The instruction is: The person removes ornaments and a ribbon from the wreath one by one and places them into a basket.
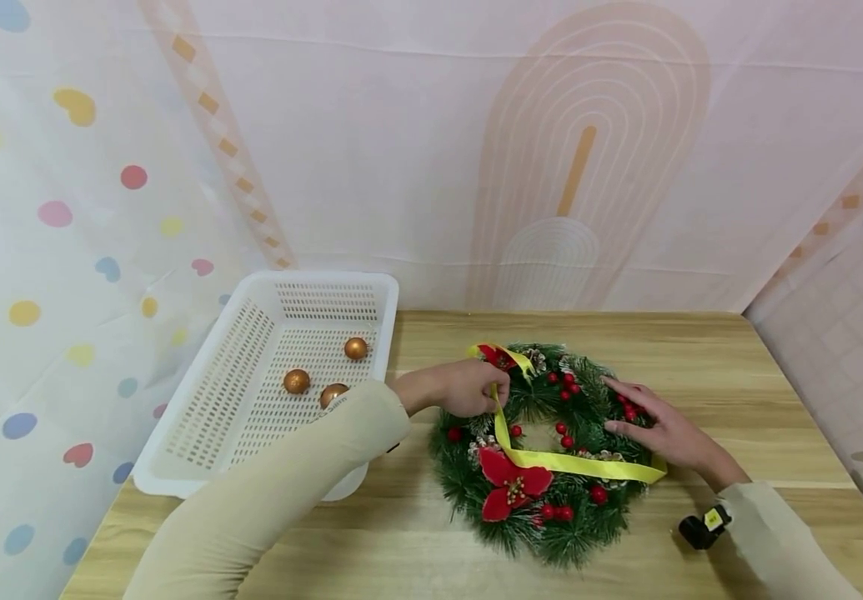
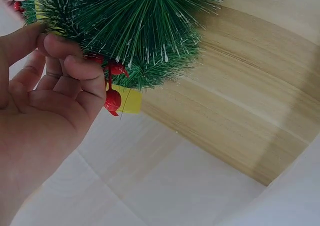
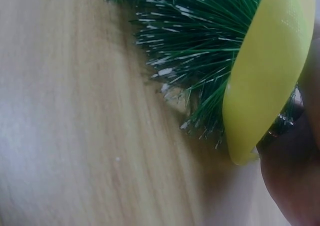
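A green wreath (image 1: 551, 533) with red berries, pinecones and a red poinsettia (image 1: 509, 485) lies flat on the wooden table. Across it runs a yellow ribbon (image 1: 589, 465), from the upper left to the right edge. My left hand (image 1: 470, 388) pinches the ribbon above the wreath's upper left; a yellow end (image 2: 131, 100) shows past the needles in the left wrist view. With fingers spread, my right hand (image 1: 659, 429) rests on the wreath's right side. Close by it, the ribbon (image 3: 267, 75) loops around the edge in the right wrist view.
A white perforated basket (image 1: 198, 367) stands on the left, holding several copper-coloured balls (image 1: 297, 382), one partly behind my left sleeve. A small black object with a yellow label (image 1: 704, 527) is by my right wrist. A patterned cloth (image 1: 416, 167) hangs behind the table.
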`<state>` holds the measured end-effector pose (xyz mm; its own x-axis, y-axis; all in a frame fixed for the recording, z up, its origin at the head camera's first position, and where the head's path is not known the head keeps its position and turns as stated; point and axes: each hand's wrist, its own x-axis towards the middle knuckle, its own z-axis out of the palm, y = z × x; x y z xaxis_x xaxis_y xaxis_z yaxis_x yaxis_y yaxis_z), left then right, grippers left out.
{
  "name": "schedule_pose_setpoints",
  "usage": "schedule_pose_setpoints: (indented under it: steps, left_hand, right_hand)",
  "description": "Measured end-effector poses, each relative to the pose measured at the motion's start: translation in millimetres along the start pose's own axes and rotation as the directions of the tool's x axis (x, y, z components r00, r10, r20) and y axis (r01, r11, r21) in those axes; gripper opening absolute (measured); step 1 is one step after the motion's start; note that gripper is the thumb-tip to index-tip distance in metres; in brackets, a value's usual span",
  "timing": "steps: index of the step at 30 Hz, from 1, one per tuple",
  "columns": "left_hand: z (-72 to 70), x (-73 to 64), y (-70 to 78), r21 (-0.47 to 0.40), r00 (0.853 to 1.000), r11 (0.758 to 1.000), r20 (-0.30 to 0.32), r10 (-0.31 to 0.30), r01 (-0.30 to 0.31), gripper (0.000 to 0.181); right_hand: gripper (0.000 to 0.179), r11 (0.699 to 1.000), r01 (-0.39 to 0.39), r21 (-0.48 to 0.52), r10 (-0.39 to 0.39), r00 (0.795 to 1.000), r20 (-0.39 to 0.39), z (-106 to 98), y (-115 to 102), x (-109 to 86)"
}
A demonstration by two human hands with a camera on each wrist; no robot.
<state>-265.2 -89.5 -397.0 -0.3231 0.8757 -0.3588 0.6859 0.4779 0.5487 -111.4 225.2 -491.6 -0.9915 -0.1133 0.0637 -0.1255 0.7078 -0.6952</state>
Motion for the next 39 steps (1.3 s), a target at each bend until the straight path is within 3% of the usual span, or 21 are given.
schedule_pose_setpoints:
  steps: [13, 19, 26, 39]
  left_hand:
    - [-8.3, -15.5, -5.6, -0.083, 0.996, 0.995, -0.071, 0.057, -0.063, 0.010]
    - [-17.8, -29.4, -6.6, -0.088, 0.982, 0.987, -0.145, 0.122, -0.136, 0.011]
    - [-28.4, -47.4, -6.3, -0.158, 0.965, 0.966, -0.198, 0.173, -0.206, 0.010]
    - [-34.1, -66.4, -10.3, -0.186, 0.957, 0.959, -0.235, 0.170, -0.216, 0.007]
  right_hand:
    - [0.066, 1.000, 0.003, 0.021, -0.003, 1.000, 0.003, 0.1, -1.1, -0.8]
    - [0.066, 1.000, -0.002, 0.026, 0.002, 1.000, 0.007, -0.1, -2.2, -1.0]
    - [0.066, 1.000, 0.001, 0.017, -0.001, 1.000, 0.005, 0.0, -1.9, -0.1]
    - [0.066, 1.000, 0.000, 0.017, 0.000, 1.000, 0.000, 0.4, 0.5, 0.1]
